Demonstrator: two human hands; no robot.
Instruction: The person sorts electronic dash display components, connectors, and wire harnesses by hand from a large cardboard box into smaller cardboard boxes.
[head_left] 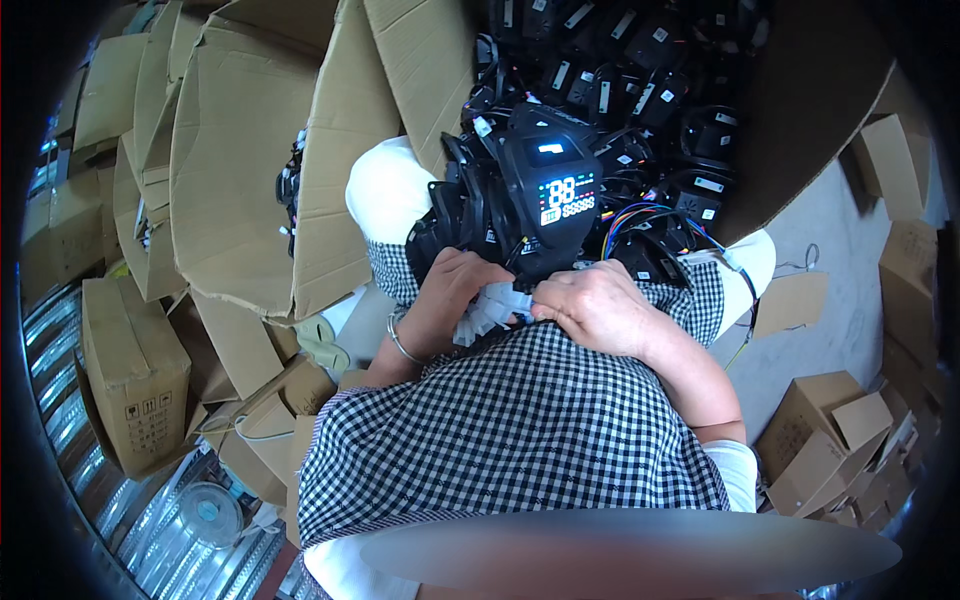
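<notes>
Ahead of your knees sits a big open cardboard carton (800, 110) heaped with black display units (640, 60) like the one you are working on, cables tangled among them. More cardboard boxes (240, 150) lean at your left and lie about the floor.

On your lap, against the checked dress (510, 430), stands the black display unit (545, 195), its screen lit and facing up at you. It looks like a rigid plastic shell, probably light, with a smooth face that would scratch or smear; hold it by the edges of the housing, not by the screen.

The coloured wire bundle (640, 215) trailing off its right side is soft and thin, so do not pull on it.

Your left hand (450, 290) curls closed around the white plug strip (492, 312) below the unit. Your right hand (595, 305) is closed too, fingertips pinching at the same strip.
</notes>
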